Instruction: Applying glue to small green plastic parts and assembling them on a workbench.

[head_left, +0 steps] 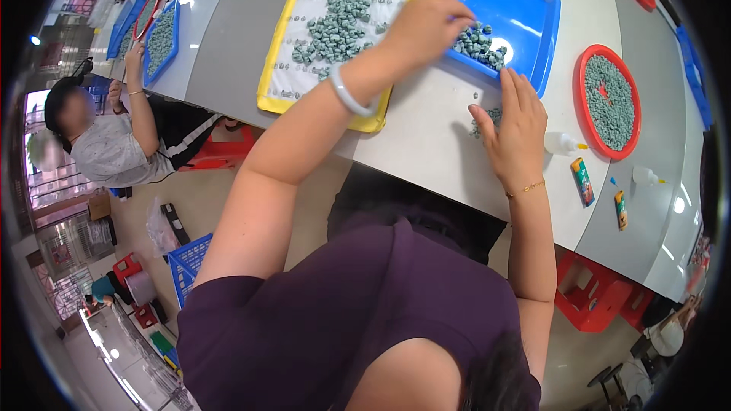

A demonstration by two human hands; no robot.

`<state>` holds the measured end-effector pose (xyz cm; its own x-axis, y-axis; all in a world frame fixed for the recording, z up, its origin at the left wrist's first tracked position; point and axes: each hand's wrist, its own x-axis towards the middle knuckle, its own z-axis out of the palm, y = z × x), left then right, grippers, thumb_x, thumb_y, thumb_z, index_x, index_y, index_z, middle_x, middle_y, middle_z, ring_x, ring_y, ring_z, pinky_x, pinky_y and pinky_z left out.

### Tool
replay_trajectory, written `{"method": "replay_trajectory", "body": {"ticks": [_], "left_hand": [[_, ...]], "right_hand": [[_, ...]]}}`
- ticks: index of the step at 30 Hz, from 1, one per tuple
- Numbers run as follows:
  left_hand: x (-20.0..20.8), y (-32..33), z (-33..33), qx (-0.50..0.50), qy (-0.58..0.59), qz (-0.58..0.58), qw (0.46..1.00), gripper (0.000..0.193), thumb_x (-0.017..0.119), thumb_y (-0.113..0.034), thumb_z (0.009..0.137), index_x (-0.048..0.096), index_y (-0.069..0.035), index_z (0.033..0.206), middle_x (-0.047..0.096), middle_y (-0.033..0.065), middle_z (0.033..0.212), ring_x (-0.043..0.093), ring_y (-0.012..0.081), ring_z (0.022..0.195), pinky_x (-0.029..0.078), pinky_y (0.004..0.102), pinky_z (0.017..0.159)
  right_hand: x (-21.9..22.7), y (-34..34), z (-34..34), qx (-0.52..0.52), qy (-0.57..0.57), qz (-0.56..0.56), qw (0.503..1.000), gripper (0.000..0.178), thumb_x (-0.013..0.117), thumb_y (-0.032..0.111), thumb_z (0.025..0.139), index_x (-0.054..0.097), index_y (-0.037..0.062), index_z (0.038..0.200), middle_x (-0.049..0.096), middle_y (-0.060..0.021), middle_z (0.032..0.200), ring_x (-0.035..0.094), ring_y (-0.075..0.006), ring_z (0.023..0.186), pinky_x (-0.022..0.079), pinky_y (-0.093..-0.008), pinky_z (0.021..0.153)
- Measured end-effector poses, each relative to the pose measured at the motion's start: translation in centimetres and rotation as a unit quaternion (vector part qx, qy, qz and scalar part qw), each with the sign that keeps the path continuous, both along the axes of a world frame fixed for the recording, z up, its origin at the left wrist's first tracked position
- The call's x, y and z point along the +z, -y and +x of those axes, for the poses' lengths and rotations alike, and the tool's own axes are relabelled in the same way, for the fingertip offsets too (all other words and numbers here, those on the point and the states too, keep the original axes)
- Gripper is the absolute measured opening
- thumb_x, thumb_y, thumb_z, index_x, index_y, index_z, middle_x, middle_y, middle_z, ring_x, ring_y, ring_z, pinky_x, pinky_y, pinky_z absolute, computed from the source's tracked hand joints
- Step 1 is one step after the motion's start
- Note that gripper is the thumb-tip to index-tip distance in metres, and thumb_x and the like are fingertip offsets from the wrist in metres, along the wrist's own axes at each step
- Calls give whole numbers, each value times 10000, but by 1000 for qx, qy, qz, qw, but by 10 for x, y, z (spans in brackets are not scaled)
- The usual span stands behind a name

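At the blue rectangular plastic tray [514, 4], we cannot tell whether our left hand [426, 27] grips; our spread right hand [515, 125] could jolt it, spilling chunky grey-green pieces [481, 47]

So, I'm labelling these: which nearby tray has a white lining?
The yellow tray, left of the blue tray: its white sheet shows around green pieces. The blue tray and round red tray show coloured bottoms.
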<state>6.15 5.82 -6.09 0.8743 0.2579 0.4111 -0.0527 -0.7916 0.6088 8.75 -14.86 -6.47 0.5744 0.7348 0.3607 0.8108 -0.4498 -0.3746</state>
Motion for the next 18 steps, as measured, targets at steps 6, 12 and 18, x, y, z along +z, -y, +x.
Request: {"method": "replay_trajectory", "body": {"ticks": [6, 12, 18], "left_hand": [[16, -54, -51, 114, -169, 152, 967, 165, 650, -177, 764, 675, -45, 861, 640, 77, 832, 581, 256, 795, 460, 350, 719], [-3, -54, -68, 65, -141, 173, 973, 91, 653, -103, 736, 663, -37, 798, 609, 82, 814, 586, 270, 763, 478, 358, 680], [25, -2, -87, 5, -28, -206, 978, 50, 626, 26, 747, 624, 4, 791, 620, 81, 847, 622, 183, 797, 501, 274, 701]], "right_hand": [[-1, 19, -5, -7, -3, -38, 999, 567, 652, 258, 784, 438, 18, 1251, 477, -152, 1245, 421, -314, 1181, 316, -401, 982], [8, 41, -20, 11, -15, 122, 992, 498, 641, 75, 750, 461, -12, 1206, 489, -172, 1216, 442, -306, 1156, 329, -385, 983], [-14, 84, -8, -156, -18, 375, 914, 474, 609, -26, 736, 436, -26, 1178, 480, -134, 1178, 442, -234, 1135, 348, -365, 949]]}}
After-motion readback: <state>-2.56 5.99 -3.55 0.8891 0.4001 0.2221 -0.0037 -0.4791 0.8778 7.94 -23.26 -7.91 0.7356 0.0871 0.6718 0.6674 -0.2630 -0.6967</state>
